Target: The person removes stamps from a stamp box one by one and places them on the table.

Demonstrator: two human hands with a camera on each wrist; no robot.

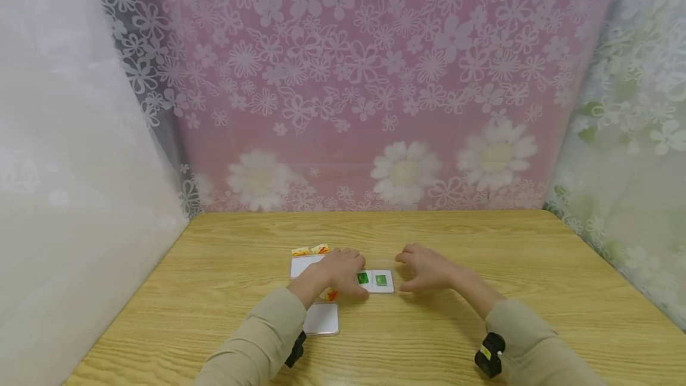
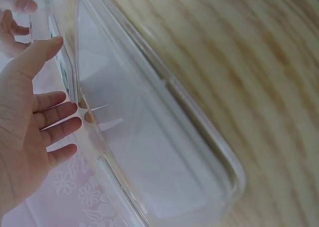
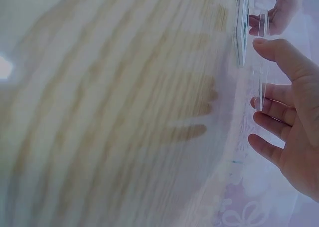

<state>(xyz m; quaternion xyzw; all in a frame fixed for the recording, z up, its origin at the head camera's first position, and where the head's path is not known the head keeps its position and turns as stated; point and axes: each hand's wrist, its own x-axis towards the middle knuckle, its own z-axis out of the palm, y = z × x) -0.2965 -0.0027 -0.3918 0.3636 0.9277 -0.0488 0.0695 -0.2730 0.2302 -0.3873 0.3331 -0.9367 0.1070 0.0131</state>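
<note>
A small white case (image 1: 387, 289) with two green squares (image 1: 381, 280) lies on the table between my hands. Over it, a clear plastic lid (image 3: 261, 72) is held up, apart from the case. My right hand (image 1: 427, 268) grips the lid's right side, thumb at the near edge and fingers at the far edge. At the opposite side my left hand (image 1: 343, 271) holds the lid the same way, though its contact is partly hidden. Beneath my left wrist is a clear box with a white inside (image 2: 134, 122).
Two yellow-orange packets (image 1: 320, 249) lie at the back, beside a white flat box (image 1: 302, 265). Another packet (image 1: 329, 295) shows under my left hand. A second white flat box (image 1: 323, 318) sits nearer me. Flowered curtains (image 1: 354, 76) enclose the wooden table (image 1: 482, 237).
</note>
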